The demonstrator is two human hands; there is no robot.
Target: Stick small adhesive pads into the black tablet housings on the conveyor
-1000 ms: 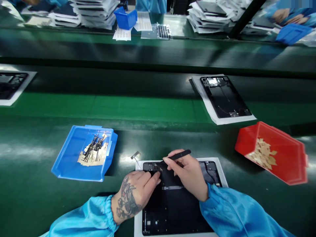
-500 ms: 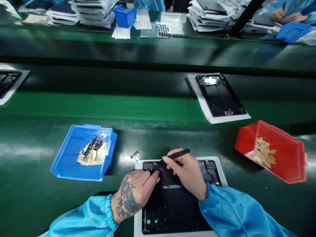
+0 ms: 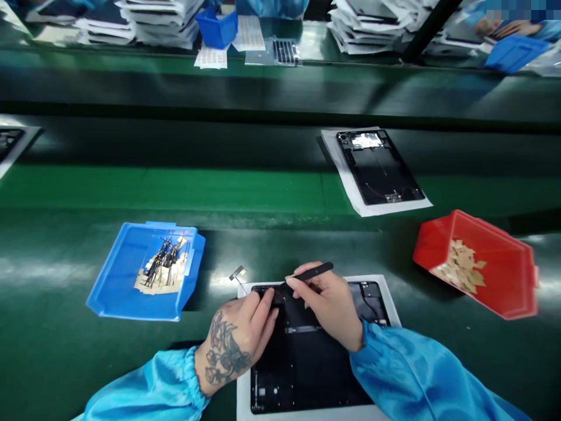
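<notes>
A black tablet back shell lies on a white foam sheet at the near edge of the bench. My left hand, tattooed, rests on the shell's upper left corner with its fingertips pressed down on a small part there. My right hand is closed round black tweezers, whose tip meets the same corner beside my left fingers. A small loose flat part lies on the bench just beyond that corner.
A blue tray with thin black cable parts on backing paper sits at left. A red bin holding paper scraps stands at right. Another shell on foam rides the green conveyor. Stacks of shells and a blue bin line the far side.
The shell on the conveyor has drifted left. My left fingers have shifted slightly up toward the shell's corner; the tweezers stay at the same spot.
</notes>
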